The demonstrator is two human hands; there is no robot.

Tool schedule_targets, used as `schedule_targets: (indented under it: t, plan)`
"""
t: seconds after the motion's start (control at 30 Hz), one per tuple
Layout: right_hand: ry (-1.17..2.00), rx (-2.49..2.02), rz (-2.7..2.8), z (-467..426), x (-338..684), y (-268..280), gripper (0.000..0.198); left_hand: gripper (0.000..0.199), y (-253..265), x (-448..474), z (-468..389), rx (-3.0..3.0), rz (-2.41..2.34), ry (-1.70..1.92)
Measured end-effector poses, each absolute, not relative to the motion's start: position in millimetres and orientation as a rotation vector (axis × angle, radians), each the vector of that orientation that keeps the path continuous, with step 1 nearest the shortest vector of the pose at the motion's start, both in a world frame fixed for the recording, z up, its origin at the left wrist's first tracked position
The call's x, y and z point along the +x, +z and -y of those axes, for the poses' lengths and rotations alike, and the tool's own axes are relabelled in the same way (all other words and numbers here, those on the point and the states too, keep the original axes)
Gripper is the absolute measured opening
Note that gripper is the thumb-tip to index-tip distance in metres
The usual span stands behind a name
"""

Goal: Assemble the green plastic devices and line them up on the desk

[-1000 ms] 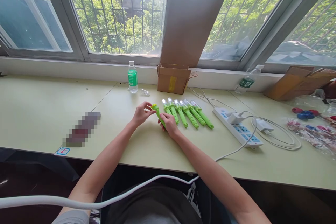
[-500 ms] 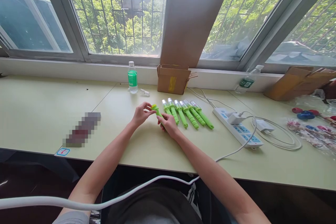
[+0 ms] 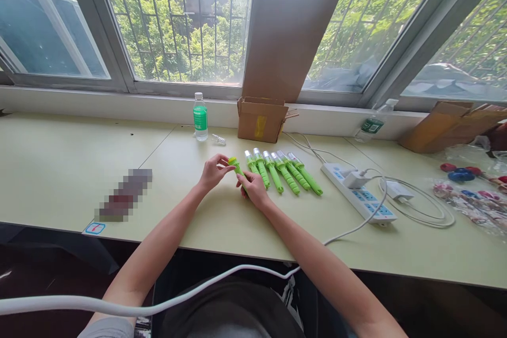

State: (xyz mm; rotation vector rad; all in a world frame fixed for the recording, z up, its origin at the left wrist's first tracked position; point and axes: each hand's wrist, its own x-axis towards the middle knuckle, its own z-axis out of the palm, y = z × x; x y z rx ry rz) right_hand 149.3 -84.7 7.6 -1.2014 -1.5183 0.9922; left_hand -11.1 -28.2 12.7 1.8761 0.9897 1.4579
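My right hand (image 3: 253, 188) is closed round the lower part of a green plastic stick with a yellow top (image 3: 234, 162), tilted with that top pointing away from me. My left hand (image 3: 215, 173) pinches the stick near its yellow end between thumb and fingers. Just right of my hands, several similar green sticks with clear, silver-tipped ends (image 3: 284, 171) lie side by side on the pale table (image 3: 222, 227). Part of the held stick is hidden behind my right fingers.
A water bottle (image 3: 200, 119), a small clear plastic piece (image 3: 218, 139) and a cardboard box (image 3: 261, 120) stand along the back. To the right lie a power strip (image 3: 366, 199) with cables, another bottle (image 3: 372, 124) and bagged items (image 3: 471, 195). A white cable (image 3: 190, 293) crosses before me.
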Motion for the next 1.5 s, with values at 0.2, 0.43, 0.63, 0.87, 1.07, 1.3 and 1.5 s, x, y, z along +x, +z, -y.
schedule_targets:
  t: [0.2,0.43,0.63,0.87,1.07,1.3,1.5]
  plan:
    - [0.452,-1.297,1.625,87.8,144.8,9.4,0.032,0.035,14.2,-10.6,30.3,1.910,-1.009,1.546]
    - [0.639,-1.268,1.614,84.8,146.4,5.5,0.037,0.040,12.8,-9.7,29.9,1.930,-0.994,1.492]
    - [0.716,-1.253,1.576,83.6,148.4,4.2,0.039,0.037,12.6,-10.6,28.1,1.930,-1.019,1.434]
    - [0.868,-1.221,1.503,81.3,148.4,3.6,0.042,0.039,13.4,-10.4,28.2,1.907,-0.992,1.454]
    - [1.002,-1.189,1.435,82.3,148.4,5.4,0.040,0.039,13.1,-10.8,28.1,1.870,-0.972,1.417]
    - [1.051,-1.133,1.407,83.1,149.5,6.0,0.037,0.036,13.5,-11.5,28.2,1.856,-0.980,1.417]
    - [1.107,-1.122,1.355,82.3,149.4,7.5,0.035,0.040,13.6,-11.0,29.2,1.856,-0.964,1.421]
